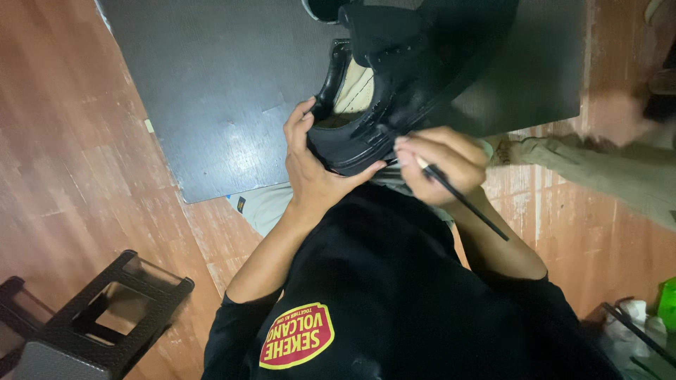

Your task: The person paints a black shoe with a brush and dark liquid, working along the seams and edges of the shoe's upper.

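While gripping shoe (394,91) (heel edge): left hand (313,165)

Your left hand (313,165) grips the heel end of a black leather shoe (394,91), thumb under its edge and fingers curled over the rim. Your right hand (443,163) pinches a thin black brush (461,199) against the shoe's side, its handle angled back toward you. Beneath lies a dark mat (211,77) on the reddish wooden floor (70,141), with a black plastic stool (116,313) at lower left.

Single head-worn view, looking steeply down. Close above the black shoe (394,84), with wooden floor (70,127) around it.
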